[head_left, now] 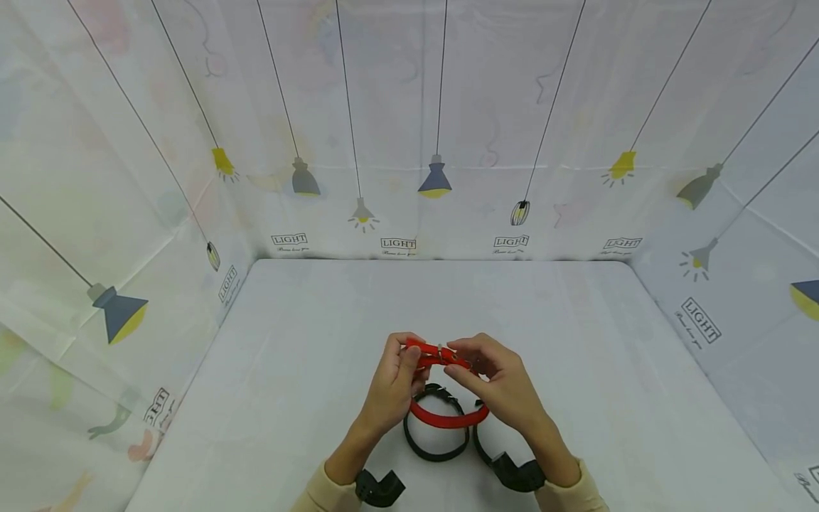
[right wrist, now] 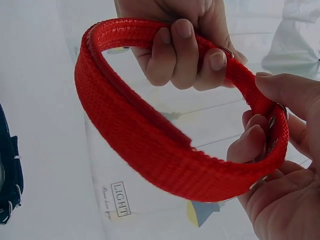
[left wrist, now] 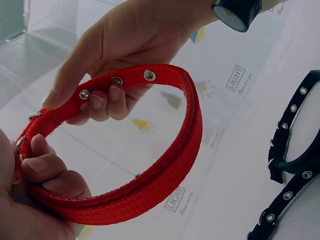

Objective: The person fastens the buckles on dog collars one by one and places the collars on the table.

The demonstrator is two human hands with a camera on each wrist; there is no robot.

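A red webbing dog collar [head_left: 451,421] forms a loop held up between both hands over the white table. My left hand [head_left: 392,387] grips its buckle end, fingers curled round the strap. On the other side my right hand [head_left: 508,387] pinches the strap between thumb and fingers. Metal eyelets [left wrist: 149,75] line the strap by the right hand in the left wrist view. The strap passes at the metal buckle [head_left: 440,351] between the two hands. Below the red loop lies a black collar [head_left: 435,457], closed in a ring.
A second black collar [head_left: 481,448] lies beside the first, partly hidden by the right wrist's black camera [head_left: 518,475]. Another such camera [head_left: 380,489] is on the left wrist. White curtains printed with lamps [head_left: 435,178] stand round the table [head_left: 307,334].
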